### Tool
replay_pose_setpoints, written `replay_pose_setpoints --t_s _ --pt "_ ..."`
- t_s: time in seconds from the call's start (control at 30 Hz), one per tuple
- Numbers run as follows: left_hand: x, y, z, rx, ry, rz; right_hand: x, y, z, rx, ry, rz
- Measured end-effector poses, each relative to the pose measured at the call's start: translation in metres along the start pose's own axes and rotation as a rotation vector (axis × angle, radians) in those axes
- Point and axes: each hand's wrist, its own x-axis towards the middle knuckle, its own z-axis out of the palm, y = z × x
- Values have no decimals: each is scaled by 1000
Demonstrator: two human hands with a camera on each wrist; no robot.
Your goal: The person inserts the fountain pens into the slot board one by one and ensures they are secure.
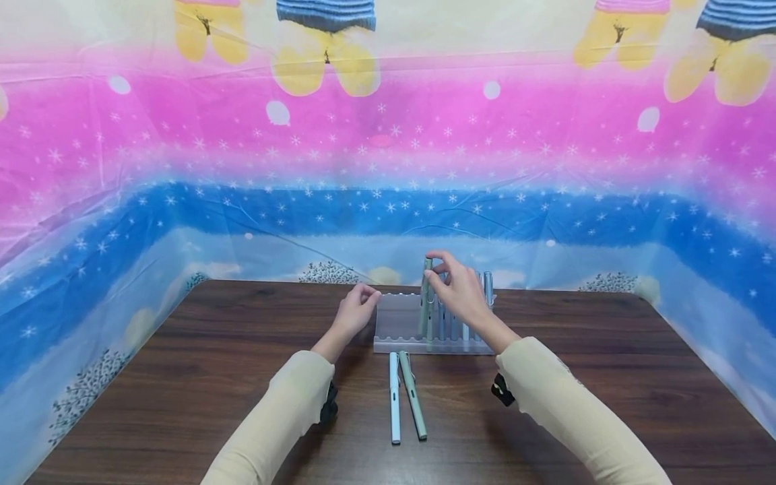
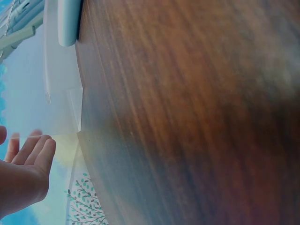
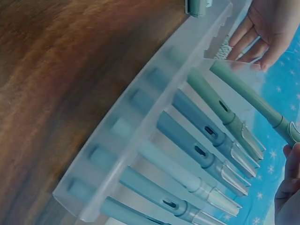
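My right hand (image 1: 463, 289) pinches a green pen (image 3: 248, 96) near its capped end. That pen slants over the clear pen rack (image 1: 397, 320), beside another green pen (image 3: 220, 105) standing in a slot. Its lower end is close to the rack; whether it touches I cannot tell. At the rack's upper left corner, my left hand (image 1: 353, 313) holds the edge between thumb and fingers. Several blue and pale pens (image 3: 187, 145) lean in the slots on the right side, clips upward, partly hidden by my right hand in the head view.
In front of the rack, a light blue pen (image 1: 395, 404) and a green pen (image 1: 415, 401) lie side by side on the brown wooden table (image 1: 242, 364). A printed cloth (image 1: 339, 202) hangs around the table's back and sides.
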Motion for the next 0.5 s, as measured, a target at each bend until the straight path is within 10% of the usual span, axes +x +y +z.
replay_pose_setpoints --t_s 0.5 --pt "0 -1 0 9 -3 7 -15 10 15 -18 -69 -46"
